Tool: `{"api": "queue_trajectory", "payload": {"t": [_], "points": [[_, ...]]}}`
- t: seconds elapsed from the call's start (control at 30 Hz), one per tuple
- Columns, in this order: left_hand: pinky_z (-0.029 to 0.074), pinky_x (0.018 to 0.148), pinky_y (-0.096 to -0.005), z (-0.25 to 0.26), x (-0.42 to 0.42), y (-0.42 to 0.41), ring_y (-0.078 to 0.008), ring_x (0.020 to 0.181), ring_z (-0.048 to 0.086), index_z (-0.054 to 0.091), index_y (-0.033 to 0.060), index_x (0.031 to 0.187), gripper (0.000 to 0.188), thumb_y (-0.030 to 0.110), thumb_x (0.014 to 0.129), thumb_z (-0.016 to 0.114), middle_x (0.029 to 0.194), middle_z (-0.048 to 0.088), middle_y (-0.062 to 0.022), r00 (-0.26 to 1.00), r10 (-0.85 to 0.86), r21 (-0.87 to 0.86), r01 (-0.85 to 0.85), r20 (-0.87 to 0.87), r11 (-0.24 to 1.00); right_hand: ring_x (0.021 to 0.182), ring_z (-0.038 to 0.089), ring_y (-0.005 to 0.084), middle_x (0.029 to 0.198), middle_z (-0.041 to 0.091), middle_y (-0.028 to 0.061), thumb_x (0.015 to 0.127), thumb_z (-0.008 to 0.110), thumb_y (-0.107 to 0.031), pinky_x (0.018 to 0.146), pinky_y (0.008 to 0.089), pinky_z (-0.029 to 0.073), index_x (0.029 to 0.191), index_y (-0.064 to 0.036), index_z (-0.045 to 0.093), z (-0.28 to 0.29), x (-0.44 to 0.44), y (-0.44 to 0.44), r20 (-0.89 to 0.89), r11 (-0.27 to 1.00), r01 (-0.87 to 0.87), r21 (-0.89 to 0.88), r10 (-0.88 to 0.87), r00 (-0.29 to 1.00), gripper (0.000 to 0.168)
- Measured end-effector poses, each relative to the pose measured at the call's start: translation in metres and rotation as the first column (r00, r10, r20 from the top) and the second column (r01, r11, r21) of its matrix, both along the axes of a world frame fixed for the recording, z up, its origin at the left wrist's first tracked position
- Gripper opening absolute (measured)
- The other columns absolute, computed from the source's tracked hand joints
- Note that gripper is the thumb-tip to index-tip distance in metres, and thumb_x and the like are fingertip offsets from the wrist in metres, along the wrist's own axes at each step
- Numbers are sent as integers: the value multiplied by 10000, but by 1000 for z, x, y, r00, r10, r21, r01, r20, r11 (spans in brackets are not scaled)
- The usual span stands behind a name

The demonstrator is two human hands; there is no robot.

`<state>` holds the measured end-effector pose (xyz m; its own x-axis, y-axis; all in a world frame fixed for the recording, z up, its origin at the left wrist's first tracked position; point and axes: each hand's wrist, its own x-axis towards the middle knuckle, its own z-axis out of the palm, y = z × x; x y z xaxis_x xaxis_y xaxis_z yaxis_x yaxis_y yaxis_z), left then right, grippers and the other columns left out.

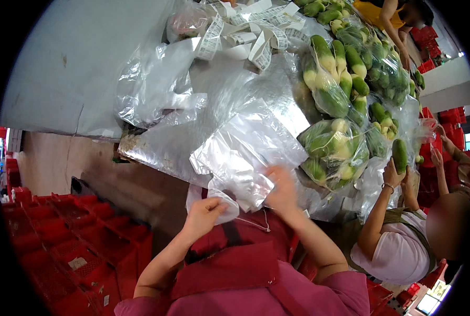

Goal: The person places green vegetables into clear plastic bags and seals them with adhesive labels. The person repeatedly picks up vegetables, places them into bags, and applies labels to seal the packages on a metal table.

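A stack of clear plastic bags [254,138] lies on the metal tabletop [235,83] in front of me, its near end crumpled over the edge. My left hand [204,217] pinches a pale, curled strip [229,209], perhaps label backing, between thumb and fingers. My right hand [283,189] is blurred at the near right corner of the bags; whether it grips one cannot be told. To its right sits a clear bag of green and white radishes [337,150]. Printed label strips [258,31] lie in a loose heap at the far side.
More bagged radishes [329,75] line the right side. A co-worker at right holds a green radish [399,156]; other people stand farther along. Loose clear bags [152,87] lie at left. Red plastic crates [81,252] stand at lower left, beside a grey wall panel [73,71].
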<state>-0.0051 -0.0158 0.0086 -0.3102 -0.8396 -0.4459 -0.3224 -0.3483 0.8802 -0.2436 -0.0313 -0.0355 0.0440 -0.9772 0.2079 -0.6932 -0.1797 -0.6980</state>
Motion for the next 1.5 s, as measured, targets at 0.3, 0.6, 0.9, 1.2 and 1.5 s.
{"api": "queue_trajectory", "payload": {"t": [0.3, 0.6, 0.9, 1.2, 1.5], "points": [[457, 738, -236, -21, 13, 5, -91, 835, 552, 558, -9, 1159, 323, -14, 851, 460, 911, 617, -43, 914, -314, 177, 274, 256, 945, 760, 563, 235, 793, 611, 38, 723, 716, -218, 735, 390, 413, 963, -105, 674, -49, -13, -14, -585, 988, -147, -46, 92, 806, 269], [406, 553, -287, -8, 7, 3, -104, 603, 467, 567, -7, 891, 183, 176, 890, 574, 655, 530, -99, 997, 53, -14, -52, 57, 999, 886, 552, 215, 884, 594, 55, 694, 725, -241, 825, 382, 373, 930, -81, 628, -89, -24, -3, -382, 994, -74, 84, 101, 919, 301], [383, 536, -305, 10, 10, 8, -119, 575, 428, 559, -8, 882, 111, 101, 882, 539, 614, 465, -90, 960, -280, 66, 278, 22, 958, 827, 576, 239, 861, 635, 43, 780, 674, -199, 799, 386, 411, 831, -108, 687, 28, 18, 17, 329, 869, -373, 325, 266, 906, 105], [461, 748, -312, -26, 22, 13, -186, 812, 578, 536, 3, 1125, 300, 43, 841, 446, 862, 608, -130, 996, 60, 42, -57, -71, 997, 865, 555, 233, 880, 575, 24, 711, 706, -247, 858, 395, 361, 1069, -126, 599, -67, -6, 7, -392, 970, -241, 42, 238, 889, 392], [378, 538, -320, 7, 12, 8, -195, 563, 431, 524, -8, 821, 227, 202, 886, 581, 654, 471, -167, 950, -82, -87, 113, 301, 990, 788, 566, 252, 845, 601, 68, 727, 695, -203, 770, 383, 412, 877, -67, 642, -9, 0, -6, -44, 998, -21, 53, 23, 999, 209]]}}
